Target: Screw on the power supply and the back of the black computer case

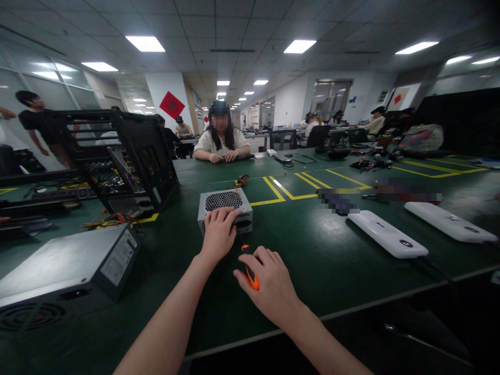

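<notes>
A small grey computer power supply with a honeycomb vent on top sits on the green table in front of me. My left hand grips it from the near side, fingers bent over its top edge. In my right hand is a screwdriver with an orange and black handle, held between thumb and fingers. Its thin shaft points forward to the near face of the power supply, beside my left fingers. Whether the tip sits in a screw is too small to tell.
Left of me stand a larger power supply and an open black computer case. White power banks lie to the right, and a cable bundle sits behind the small unit. A person sits across the table.
</notes>
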Demonstrator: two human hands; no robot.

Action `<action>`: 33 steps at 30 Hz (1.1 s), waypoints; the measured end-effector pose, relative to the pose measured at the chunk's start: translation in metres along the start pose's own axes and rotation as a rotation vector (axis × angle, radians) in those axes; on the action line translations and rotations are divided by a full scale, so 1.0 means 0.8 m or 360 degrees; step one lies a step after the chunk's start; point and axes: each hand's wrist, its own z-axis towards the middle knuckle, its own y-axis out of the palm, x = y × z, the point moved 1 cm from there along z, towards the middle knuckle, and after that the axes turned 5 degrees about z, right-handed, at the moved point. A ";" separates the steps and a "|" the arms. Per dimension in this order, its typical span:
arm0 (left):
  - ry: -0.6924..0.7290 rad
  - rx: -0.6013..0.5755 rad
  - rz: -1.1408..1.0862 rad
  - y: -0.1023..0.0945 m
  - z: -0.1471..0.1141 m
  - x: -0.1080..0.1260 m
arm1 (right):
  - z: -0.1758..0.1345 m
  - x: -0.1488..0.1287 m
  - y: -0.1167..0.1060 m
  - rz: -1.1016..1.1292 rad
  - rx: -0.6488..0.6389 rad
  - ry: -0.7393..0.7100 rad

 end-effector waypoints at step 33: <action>0.0006 0.0019 0.0006 0.001 0.000 0.000 | 0.000 0.001 0.001 0.0206 0.0069 0.0120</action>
